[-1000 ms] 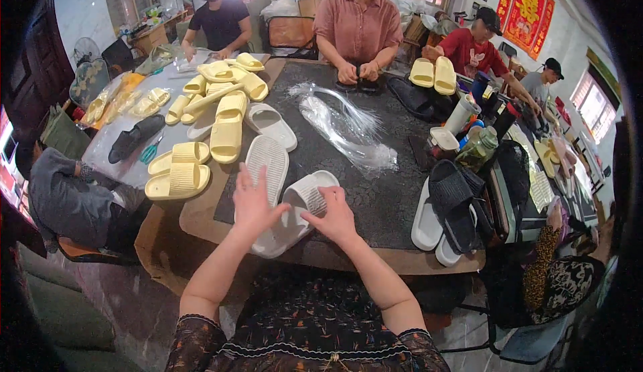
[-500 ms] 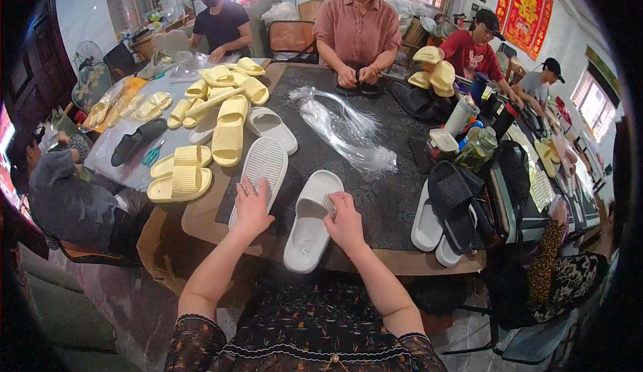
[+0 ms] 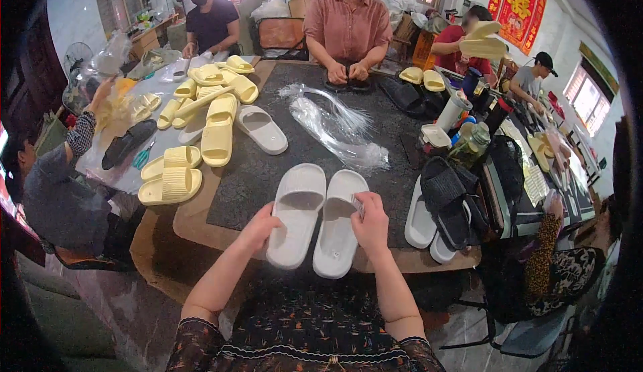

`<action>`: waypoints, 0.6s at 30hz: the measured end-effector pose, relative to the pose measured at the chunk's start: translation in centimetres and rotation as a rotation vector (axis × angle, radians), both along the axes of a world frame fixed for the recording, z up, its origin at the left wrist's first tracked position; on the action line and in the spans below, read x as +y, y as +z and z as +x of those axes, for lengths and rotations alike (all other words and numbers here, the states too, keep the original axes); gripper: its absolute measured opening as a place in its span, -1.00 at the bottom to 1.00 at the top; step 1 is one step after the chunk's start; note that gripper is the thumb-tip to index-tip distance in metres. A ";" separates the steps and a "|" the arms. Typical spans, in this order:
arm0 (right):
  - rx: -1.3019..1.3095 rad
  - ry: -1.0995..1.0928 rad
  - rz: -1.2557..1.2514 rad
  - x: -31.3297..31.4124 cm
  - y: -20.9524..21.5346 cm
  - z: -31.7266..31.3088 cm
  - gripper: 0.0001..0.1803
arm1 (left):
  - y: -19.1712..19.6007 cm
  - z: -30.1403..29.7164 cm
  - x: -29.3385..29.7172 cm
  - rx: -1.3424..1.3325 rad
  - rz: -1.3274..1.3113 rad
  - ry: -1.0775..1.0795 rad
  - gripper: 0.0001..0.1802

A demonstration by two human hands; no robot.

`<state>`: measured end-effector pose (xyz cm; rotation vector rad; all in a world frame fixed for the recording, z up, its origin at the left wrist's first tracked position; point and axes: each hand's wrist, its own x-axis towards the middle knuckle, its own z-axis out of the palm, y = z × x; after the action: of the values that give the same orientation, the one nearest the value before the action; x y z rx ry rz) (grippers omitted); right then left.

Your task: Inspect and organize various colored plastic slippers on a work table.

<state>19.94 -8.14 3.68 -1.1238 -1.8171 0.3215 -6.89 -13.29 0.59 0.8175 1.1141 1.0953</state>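
Observation:
Two light grey slide slippers stand side by side before me at the near edge of the table, soles down and toes pointing away. My left hand [image 3: 260, 230] grips the left slipper [image 3: 295, 228] by its outer side, thumb over the rim. On the outer edge of the right slipper [image 3: 336, 235], near its strap, my right hand [image 3: 372, 221] is closed. The undersides of both slippers and some of my fingertips are hidden. A bundle of clear plastic strips [image 3: 338, 134] lies beyond them on the dark mat [image 3: 248, 198].
Yellow slippers [image 3: 219, 131] pile up at left, beside a grey slipper [image 3: 262, 129]. Black slippers [image 3: 450, 204] lie over grey ones at right, near jars and bottles [image 3: 471, 141]. Across the table a person [image 3: 347, 30] handles black footwear; other people sit around.
The left slipper has been turned from sole-up to sole-down and brought beside the right one. At the far right, a person has lifted yellow slippers; at left, another raises clear plastic.

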 end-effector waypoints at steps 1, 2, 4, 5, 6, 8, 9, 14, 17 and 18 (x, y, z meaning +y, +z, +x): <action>0.021 -0.001 -0.144 0.0 -0.3 0.4 -0.61 | -0.9 0.4 -0.6 0.080 0.018 -0.023 -0.31; 0.019 -0.001 -0.147 0.1 -0.6 0.9 -0.61 | -1.8 0.8 -1.2 0.161 0.036 -0.045 -0.30; -0.058 0.043 -0.084 0.2 -0.9 1.8 -0.60 | -1.8 1.3 -2.3 0.313 0.171 -0.043 -0.28; -0.040 0.054 -0.154 0.0 -1.0 2.1 -0.59 | -0.1 1.3 -2.7 0.749 0.181 -0.122 -0.26; -0.042 0.053 -0.158 -0.2 -1.0 2.2 -0.59 | 1.7 1.4 -3.1 1.184 0.187 -0.201 -0.24; -0.051 0.119 -0.129 -0.5 -1.1 2.1 -0.58 | 3.1 1.3 -3.3 1.306 0.246 -0.108 -0.20; -0.050 0.123 -0.128 -0.5 -1.1 1.8 -0.58 | 3.0 1.0 -2.9 1.365 0.317 -0.056 -0.23; -0.001 0.138 -0.174 -0.4 -1.7 1.2 -0.59 | 4.8 1.6 1.1 1.296 0.611 0.009 -0.40; -0.045 0.113 -0.127 -0.1 -2.2 1.4 -0.60 | 5.3 3.2 5.0 1.259 0.747 -0.045 -0.61; -0.048 0.108 -0.124 0.0 -2.2 1.5 -0.60 | 4.7 3.7 6.7 1.254 0.777 -0.059 -0.67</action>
<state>21.40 -8.15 1.51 -1.1284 -1.9264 0.4806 -3.23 -6.54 5.26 2.3269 1.6322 0.9155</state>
